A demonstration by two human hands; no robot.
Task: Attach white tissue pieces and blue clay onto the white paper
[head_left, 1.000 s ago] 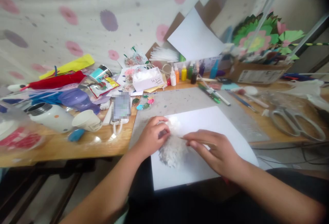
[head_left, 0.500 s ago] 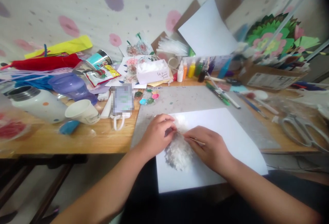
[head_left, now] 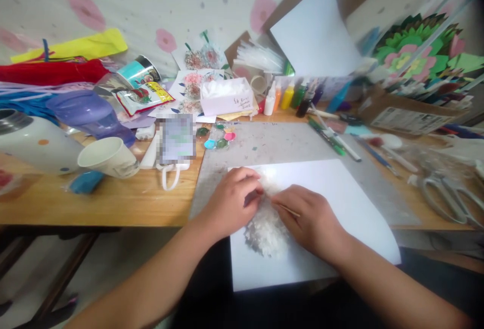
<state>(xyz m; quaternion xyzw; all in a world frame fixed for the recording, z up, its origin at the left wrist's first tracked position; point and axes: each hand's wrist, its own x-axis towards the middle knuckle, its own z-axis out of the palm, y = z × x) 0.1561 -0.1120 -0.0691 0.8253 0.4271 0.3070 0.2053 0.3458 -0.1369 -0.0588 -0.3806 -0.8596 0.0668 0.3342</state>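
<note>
A white sheet of paper (head_left: 340, 203) lies on a grey mat (head_left: 280, 145) and hangs over the table's near edge. On it sits a fluffy white clump (head_left: 266, 228), like torn tissue. My left hand (head_left: 230, 200) has its fingers curled and pinching the clump's upper left edge. My right hand (head_left: 310, 218) is closed on a thin stick (head_left: 289, 210) whose tip meets the clump beside the left fingers. Both hands touch the clump, and it is partly hidden under them.
The wooden table (head_left: 113, 200) is crowded at left with a paper cup (head_left: 108, 156), a white spotted jar (head_left: 36, 142) and a purple bottle (head_left: 91, 115). Small paint bottles (head_left: 287, 97), pens (head_left: 333, 140) and a tissue box (head_left: 227, 97) stand behind. Scissors (head_left: 448, 195) lie at right.
The camera has tilted and shifted, so everything sits lower and further left. My right hand has drawn closer to the left, its fingers curled tighter on the stick at the clump.
</note>
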